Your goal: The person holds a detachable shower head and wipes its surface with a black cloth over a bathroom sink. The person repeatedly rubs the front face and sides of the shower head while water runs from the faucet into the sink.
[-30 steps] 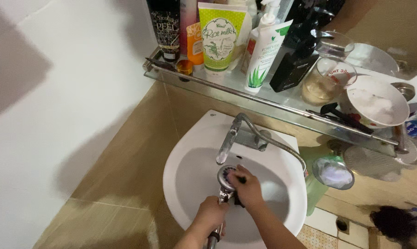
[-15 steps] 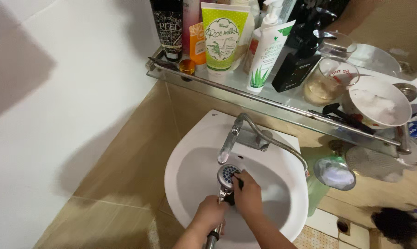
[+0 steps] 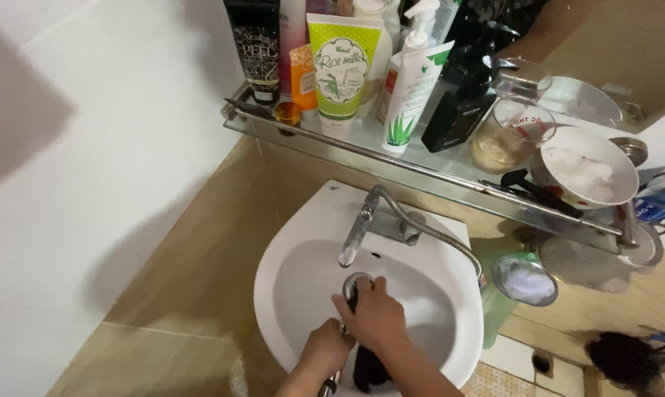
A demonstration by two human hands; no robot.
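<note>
Down in the white sink (image 3: 288,242) both hands are busy with a handheld shower head (image 3: 356,280). Its round chrome face sits just below the spout of the chrome tap (image 3: 356,237), over the middle of the basin, and only its upper rim shows. The right hand (image 3: 374,312) lies spread over that face with fingers curled down, pressing a dark cloth (image 3: 367,367) whose loose end trails toward the near side of the sink. The left hand (image 3: 323,351) is closed round the chrome handle (image 3: 328,384) at the near rim of the sink, holding it steady. A metal hose (image 3: 435,234) runs from the tap base out past the right side of the sink.

To my eye the step in hand is rubbing the spray face clean. Done well, it seems to call for the left hand to keep the handle from twisting while the right works the cloth in small circles across the nozzles and round the rim, with the head kept low over the basin so drips fall inside. Pressing too hard could tip the head out of the grip, I judge.

Above the sink a glass shelf (image 3: 362,140) carries tubes, a pump bottle (image 3: 412,81) and a white bowl (image 3: 586,169)
</note>
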